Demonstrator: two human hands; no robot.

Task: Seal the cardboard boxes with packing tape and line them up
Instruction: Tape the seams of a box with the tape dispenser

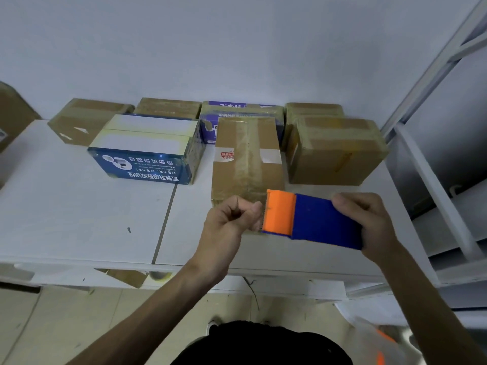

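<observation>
My right hand (366, 219) grips a blue tape dispenser (324, 222) with an orange cutter head, held over the near end of a long brown cardboard box (246, 159). My left hand (229, 219) is curled at the orange head and pinches the tape end there. The box lies on the white table (79, 219), with clear tape running along its top seam. To its left stands a blue-and-white printed box (147, 151); to its right, a taped brown box (334, 151).
Several more taped boxes line the wall behind: brown ones (84, 119), (168, 108), (313, 109) and a purple one (239, 111). A white metal rack (432, 180) stands at the right. Under the table edge lie a cardboard piece (126, 277) and a tape roll (158, 275).
</observation>
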